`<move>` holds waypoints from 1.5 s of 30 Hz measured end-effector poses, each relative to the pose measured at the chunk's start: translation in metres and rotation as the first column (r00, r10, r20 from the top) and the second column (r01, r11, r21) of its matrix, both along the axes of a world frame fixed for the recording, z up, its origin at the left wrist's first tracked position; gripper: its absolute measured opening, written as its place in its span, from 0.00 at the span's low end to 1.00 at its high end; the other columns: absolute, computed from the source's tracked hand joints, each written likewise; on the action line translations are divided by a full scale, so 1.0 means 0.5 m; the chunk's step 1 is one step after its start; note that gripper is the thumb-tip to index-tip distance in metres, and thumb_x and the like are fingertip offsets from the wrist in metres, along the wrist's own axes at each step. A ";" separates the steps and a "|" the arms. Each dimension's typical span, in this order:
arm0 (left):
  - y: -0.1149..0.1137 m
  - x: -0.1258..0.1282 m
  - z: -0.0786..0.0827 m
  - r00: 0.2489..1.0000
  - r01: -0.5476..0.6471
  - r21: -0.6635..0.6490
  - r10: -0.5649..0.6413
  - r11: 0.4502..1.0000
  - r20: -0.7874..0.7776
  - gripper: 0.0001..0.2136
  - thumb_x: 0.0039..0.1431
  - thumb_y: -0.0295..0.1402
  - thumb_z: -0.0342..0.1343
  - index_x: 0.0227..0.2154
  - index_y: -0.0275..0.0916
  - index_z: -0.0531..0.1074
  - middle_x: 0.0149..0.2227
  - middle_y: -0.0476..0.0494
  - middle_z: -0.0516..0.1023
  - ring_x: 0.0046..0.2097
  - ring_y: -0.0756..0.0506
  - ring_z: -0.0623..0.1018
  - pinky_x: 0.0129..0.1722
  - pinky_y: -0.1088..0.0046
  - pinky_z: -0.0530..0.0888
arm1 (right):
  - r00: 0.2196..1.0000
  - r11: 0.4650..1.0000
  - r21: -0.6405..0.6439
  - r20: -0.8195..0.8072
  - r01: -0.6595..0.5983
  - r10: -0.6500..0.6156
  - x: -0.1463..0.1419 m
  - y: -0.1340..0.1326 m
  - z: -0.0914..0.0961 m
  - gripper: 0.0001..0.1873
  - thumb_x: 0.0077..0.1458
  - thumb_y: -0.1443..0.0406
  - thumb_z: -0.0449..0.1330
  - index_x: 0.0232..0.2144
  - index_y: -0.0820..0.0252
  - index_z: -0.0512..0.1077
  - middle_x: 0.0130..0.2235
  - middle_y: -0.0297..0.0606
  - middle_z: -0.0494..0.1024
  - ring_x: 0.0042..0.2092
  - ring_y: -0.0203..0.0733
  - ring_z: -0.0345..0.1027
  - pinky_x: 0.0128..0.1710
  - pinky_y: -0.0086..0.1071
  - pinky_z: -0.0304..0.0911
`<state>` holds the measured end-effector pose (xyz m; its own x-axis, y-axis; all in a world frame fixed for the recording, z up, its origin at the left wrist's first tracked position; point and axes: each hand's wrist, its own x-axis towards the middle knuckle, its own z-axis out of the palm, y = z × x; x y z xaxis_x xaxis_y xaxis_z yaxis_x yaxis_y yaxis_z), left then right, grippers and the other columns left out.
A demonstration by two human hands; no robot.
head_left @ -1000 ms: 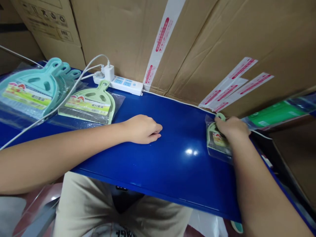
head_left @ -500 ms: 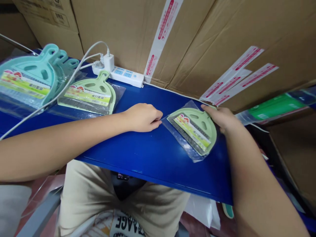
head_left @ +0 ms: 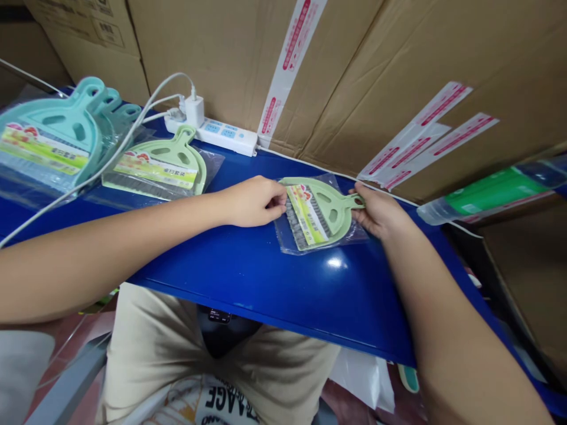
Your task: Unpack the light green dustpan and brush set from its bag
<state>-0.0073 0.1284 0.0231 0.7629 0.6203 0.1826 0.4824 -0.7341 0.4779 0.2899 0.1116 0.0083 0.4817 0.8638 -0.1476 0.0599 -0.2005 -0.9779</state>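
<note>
A pale green dustpan and brush set point(head_left: 334, 206) in a clear plastic bag lies on the blue table, its handle to the right and its grey bristles to the left. My right hand point(head_left: 376, 209) is closed on the handle end, thumb on top and fingers below. At the bristle side, the curled fingers of my left hand point(head_left: 259, 200) pinch the left edge of the set; their tips are partly hidden. A printed label point(head_left: 306, 213) runs across the brush.
Another bagged green dustpan set point(head_left: 179, 154) lies to the left, beside a stack of blue dustpan sets point(head_left: 73, 127). Behind them a white power strip point(head_left: 228, 137) trails cables across. Cardboard boxes point(head_left: 212, 53) line the back. A bottle with a green label point(head_left: 491, 192) is at right.
My right hand has brought the green dustpan set leftward and turned it so the handle points right. My left hand has shifted slightly up and now meets its bristle edge.
</note>
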 end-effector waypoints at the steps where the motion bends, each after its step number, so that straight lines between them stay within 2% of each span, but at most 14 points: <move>1: 0.001 0.000 0.001 1.000 0.000 0.004 0.000 1.000 -0.030 0.06 0.65 0.25 0.60 0.32 0.37 0.79 0.35 0.45 0.85 0.34 0.47 0.79 0.40 0.69 0.71 | 0.999 1.000 0.013 -0.033 -0.003 0.003 -0.002 0.001 -0.002 0.18 0.66 0.58 0.72 0.32 0.54 0.67 0.25 0.25 0.69 0.24 0.33 0.70 0.25 0.25 0.77; 5: 0.001 -0.003 0.006 0.998 -0.048 -0.013 0.048 0.999 -0.046 0.06 0.66 0.28 0.59 0.32 0.38 0.78 0.36 0.44 0.84 0.39 0.44 0.81 0.42 0.67 0.70 | 0.998 0.999 0.051 -0.070 0.004 0.000 -0.005 0.005 -0.007 0.18 0.65 0.60 0.72 0.31 0.54 0.66 0.27 0.25 0.70 0.26 0.33 0.72 0.28 0.27 0.79; 8: 0.000 -0.003 0.008 0.982 -0.149 -0.127 0.162 0.981 0.098 0.05 0.66 0.27 0.61 0.34 0.41 0.71 0.32 0.49 0.80 0.35 0.46 0.79 0.39 0.68 0.69 | 0.996 0.996 0.093 -0.092 -0.001 0.010 -0.005 0.009 -0.012 0.18 0.66 0.59 0.71 0.31 0.54 0.67 0.27 0.25 0.70 0.26 0.34 0.72 0.30 0.30 0.82; 12: 0.004 0.002 0.000 0.913 -0.235 -0.263 0.306 0.936 0.271 0.15 0.63 0.22 0.63 0.33 0.44 0.61 0.30 0.54 0.74 0.33 0.48 0.74 0.39 0.67 0.67 | 0.993 0.992 0.123 -0.110 -0.019 0.033 -0.013 0.012 -0.019 0.18 0.68 0.57 0.70 0.31 0.53 0.67 0.27 0.27 0.71 0.28 0.36 0.74 0.30 0.32 0.83; 19: 0.024 0.016 -0.021 0.796 -0.228 -0.401 0.407 0.887 0.448 0.19 0.58 0.15 0.65 0.32 0.43 0.61 0.32 0.55 0.70 0.35 0.50 0.70 0.42 0.68 0.67 | 0.991 0.996 0.089 -0.133 -0.009 0.021 -0.049 -0.004 0.006 0.18 0.72 0.61 0.66 0.28 0.56 0.70 0.28 0.32 0.77 0.27 0.33 0.75 0.29 0.24 0.79; 22: 0.027 0.018 -0.018 0.769 -0.241 -0.441 0.447 0.865 0.456 0.21 0.56 0.15 0.68 0.31 0.43 0.62 0.32 0.55 0.69 0.35 0.51 0.69 0.41 0.68 0.66 | 0.992 0.999 0.030 -0.124 -0.029 0.033 -0.068 -0.016 0.021 0.16 0.71 0.63 0.65 0.28 0.56 0.72 0.29 0.34 0.79 0.28 0.35 0.77 0.29 0.25 0.79; 26: 0.021 0.019 -0.006 0.743 -0.300 -0.485 0.520 0.822 0.421 0.21 0.54 0.14 0.70 0.30 0.42 0.63 0.32 0.55 0.69 0.34 0.51 0.68 0.40 0.69 0.65 | 0.992 0.996 0.000 -0.083 -0.093 0.093 -0.088 -0.026 0.027 0.13 0.66 0.65 0.69 0.28 0.56 0.73 0.31 0.34 0.82 0.29 0.36 0.79 0.32 0.28 0.80; 29: 0.017 0.023 -0.002 0.723 -0.317 -0.523 0.559 0.791 0.407 0.19 0.57 0.15 0.70 0.31 0.41 0.64 0.31 0.55 0.69 0.34 0.51 0.69 0.39 0.69 0.66 | 0.996 0.997 -0.027 -0.058 -0.076 0.074 -0.098 -0.030 0.027 0.11 0.65 0.68 0.68 0.29 0.56 0.74 0.28 0.31 0.80 0.26 0.34 0.75 0.31 0.26 0.78; 34: 0.016 0.027 -0.007 0.716 -0.247 -0.623 0.573 0.742 0.399 0.15 0.67 0.22 0.64 0.34 0.43 0.62 0.30 0.53 0.72 0.33 0.50 0.74 0.35 0.70 0.68 | 0.999 1.000 -0.024 -0.053 0.004 -0.005 -0.111 -0.031 0.032 0.12 0.64 0.72 0.64 0.28 0.56 0.73 0.27 0.30 0.77 0.26 0.35 0.74 0.30 0.28 0.77; 38: 0.018 0.026 -0.014 0.746 -0.232 -0.608 0.540 0.759 0.389 0.13 0.70 0.26 0.62 0.37 0.44 0.62 0.32 0.51 0.77 0.35 0.48 0.79 0.34 0.70 0.72 | 0.999 1.000 -0.001 -0.043 -0.004 0.004 -0.113 -0.032 0.036 0.15 0.63 0.73 0.65 0.26 0.56 0.70 0.25 0.27 0.74 0.24 0.32 0.68 0.28 0.26 0.75; 42: 0.021 0.025 -0.023 0.747 -0.217 -0.601 0.527 0.770 0.405 0.14 0.67 0.23 0.62 0.39 0.44 0.62 0.33 0.51 0.78 0.36 0.47 0.82 0.37 0.70 0.77 | 0.998 0.998 0.012 -0.020 -0.055 0.056 -0.113 -0.036 0.037 0.15 0.61 0.72 0.68 0.26 0.55 0.69 0.26 0.26 0.73 0.23 0.31 0.66 0.28 0.27 0.76; 45: 0.025 0.025 -0.026 0.730 -0.226 -0.587 0.534 0.777 0.427 0.14 0.65 0.21 0.63 0.39 0.43 0.63 0.34 0.51 0.78 0.38 0.47 0.83 0.37 0.71 0.78 | 0.999 0.999 0.026 -0.004 -0.039 0.039 -0.116 -0.037 0.040 0.14 0.61 0.73 0.65 0.26 0.55 0.68 0.25 0.26 0.70 0.22 0.32 0.64 0.24 0.25 0.72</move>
<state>0.0052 0.1410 0.0100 0.2989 0.9503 0.0868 0.2092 -0.1540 0.9657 0.2318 0.0929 0.0284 0.4471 0.8855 -0.1268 0.0630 -0.1726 -0.9830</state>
